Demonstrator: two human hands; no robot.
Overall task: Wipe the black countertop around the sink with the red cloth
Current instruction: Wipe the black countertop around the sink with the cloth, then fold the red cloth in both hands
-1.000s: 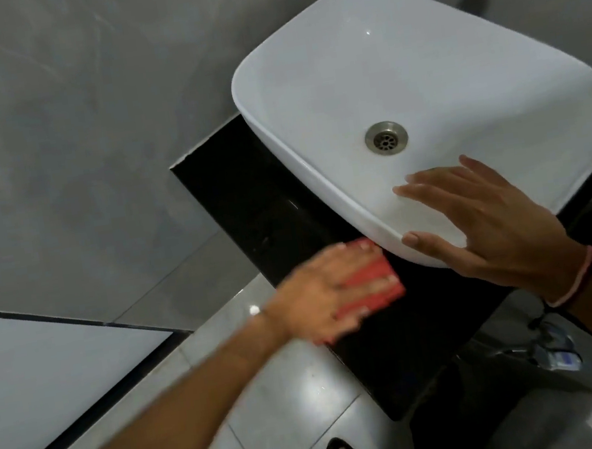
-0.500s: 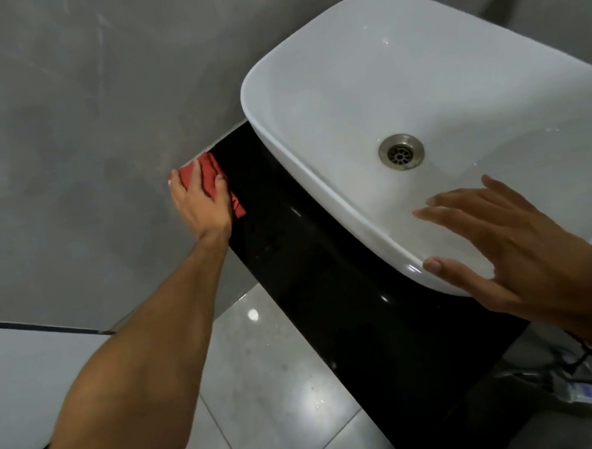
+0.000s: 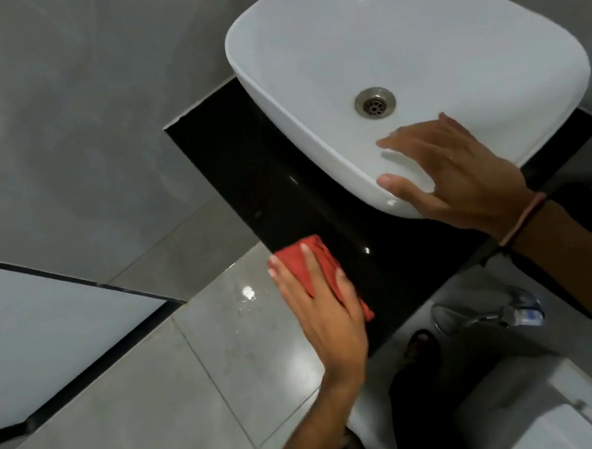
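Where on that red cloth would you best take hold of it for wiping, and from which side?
From above, palm flat on its middle, as the left hand does now. The red cloth lies folded into a flat pad on the black countertop near its front edge, so pressing down with spread fingers likely spreads pressure better than pinching a corner. The right hand rests on the white sink.

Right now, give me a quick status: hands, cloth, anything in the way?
Left hand flat on red cloth, pressing it at countertop's near edge. Right hand open, on sink's front rim. Strip clear.
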